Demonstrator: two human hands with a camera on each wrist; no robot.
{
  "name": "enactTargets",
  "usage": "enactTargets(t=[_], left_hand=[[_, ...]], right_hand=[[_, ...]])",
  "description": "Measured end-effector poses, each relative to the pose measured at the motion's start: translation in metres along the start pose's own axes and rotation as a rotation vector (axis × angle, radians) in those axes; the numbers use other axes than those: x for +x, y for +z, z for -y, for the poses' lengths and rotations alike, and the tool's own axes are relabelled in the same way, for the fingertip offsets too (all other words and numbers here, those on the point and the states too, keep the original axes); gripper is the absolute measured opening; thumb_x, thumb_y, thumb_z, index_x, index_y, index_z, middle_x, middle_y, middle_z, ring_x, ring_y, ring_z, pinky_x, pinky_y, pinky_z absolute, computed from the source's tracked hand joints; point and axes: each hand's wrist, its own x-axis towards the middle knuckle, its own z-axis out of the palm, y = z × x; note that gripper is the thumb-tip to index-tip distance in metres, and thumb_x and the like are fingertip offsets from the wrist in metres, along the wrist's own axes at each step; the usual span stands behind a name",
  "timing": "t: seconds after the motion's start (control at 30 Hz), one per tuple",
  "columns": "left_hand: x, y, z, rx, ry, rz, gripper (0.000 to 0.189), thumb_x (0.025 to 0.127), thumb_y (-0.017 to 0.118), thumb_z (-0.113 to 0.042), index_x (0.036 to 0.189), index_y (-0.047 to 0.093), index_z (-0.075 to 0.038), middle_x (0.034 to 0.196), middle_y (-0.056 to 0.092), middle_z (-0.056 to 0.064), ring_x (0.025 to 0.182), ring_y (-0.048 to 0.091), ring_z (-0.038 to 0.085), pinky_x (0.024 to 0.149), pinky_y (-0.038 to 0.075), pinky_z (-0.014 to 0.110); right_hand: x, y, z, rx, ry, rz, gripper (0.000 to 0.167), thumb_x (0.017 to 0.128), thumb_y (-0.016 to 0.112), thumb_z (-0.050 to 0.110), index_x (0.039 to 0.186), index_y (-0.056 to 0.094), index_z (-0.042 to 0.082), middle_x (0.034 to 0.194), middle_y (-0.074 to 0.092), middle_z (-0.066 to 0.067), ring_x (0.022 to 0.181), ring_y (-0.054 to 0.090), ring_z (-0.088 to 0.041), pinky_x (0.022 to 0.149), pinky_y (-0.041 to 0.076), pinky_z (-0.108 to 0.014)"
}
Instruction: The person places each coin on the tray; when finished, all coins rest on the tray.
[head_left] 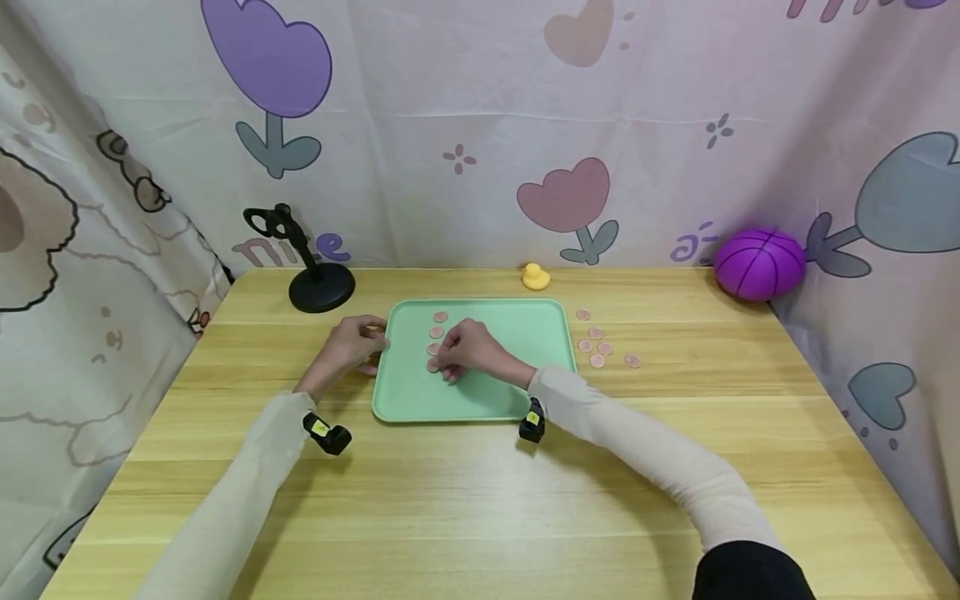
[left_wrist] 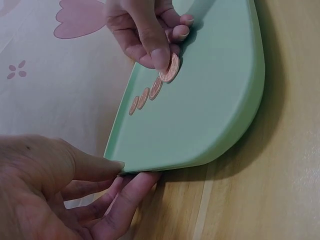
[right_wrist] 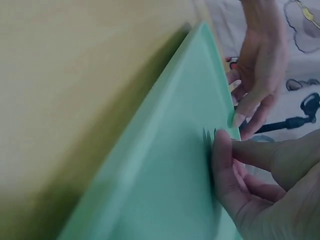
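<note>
A light green tray lies on the table. My left hand holds its left edge, with the thumb on the rim and the fingers below in the left wrist view. Over the tray's left part, my right hand pinches a copper coin between thumb and fingers. That coin stands tilted near the tray's surface; whether it touches is hard to tell. Beyond it, copper coins form a line on the tray. In the right wrist view, coins show only as thin edges beside the right fingertips.
Several loose copper coins lie on the table right of the tray. A small yellow duck sits behind the tray. At the back left is a black stand; at the back right, a purple ball. A printed curtain hangs behind.
</note>
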Motion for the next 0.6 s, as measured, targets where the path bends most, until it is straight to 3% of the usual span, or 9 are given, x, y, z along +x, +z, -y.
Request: enactTargets(t=[0.17,0.3,0.43,0.6], left_hand=[[0.003,0.001,-0.003,0.01,0.007,0.021,0.048,0.104,0.057,-0.005,0.15,0.048,0.006,0.126,0.06,0.029,0.102,0.067,0.03,0.07,0.068,0.033],[0.003,0.0,-0.003,0.032,0.007,0.029,0.047,0.103,0.058,-0.003,0.147,0.048,0.01,0.123,0.06,0.029,0.097,0.067,0.028,0.068,0.068,0.033],[0.001,-0.001,-0.004,0.042,0.001,0.021,0.048,0.103,0.059,-0.005,0.147,0.048,0.01,0.124,0.06,0.03,0.097,0.067,0.029,0.068,0.068,0.033],[0.0,-0.002,-0.004,0.029,0.003,0.02,0.048,0.104,0.057,-0.005,0.149,0.047,0.009,0.127,0.06,0.03,0.101,0.067,0.029,0.071,0.068,0.033]], right_hand=[[-0.002,-0.001,0.003,-0.126,-0.034,-0.008,0.02,0.094,0.078,0.007,0.078,0.074,-0.004,0.065,0.071,-0.011,0.051,0.067,-0.014,0.056,0.064,-0.03],[-0.007,-0.016,0.001,-0.174,-0.059,-0.008,0.017,0.097,0.074,0.008,0.085,0.077,-0.004,0.073,0.074,-0.013,0.058,0.069,-0.016,0.059,0.064,-0.028],[-0.016,-0.045,-0.005,-0.171,-0.066,-0.037,0.014,0.101,0.069,0.007,0.098,0.078,-0.004,0.086,0.077,-0.016,0.067,0.071,-0.019,0.062,0.065,-0.03],[-0.034,-0.092,-0.013,-0.138,-0.093,-0.118,0.015,0.102,0.063,0.003,0.107,0.075,-0.007,0.099,0.075,-0.026,0.08,0.073,-0.037,0.066,0.067,-0.039]])
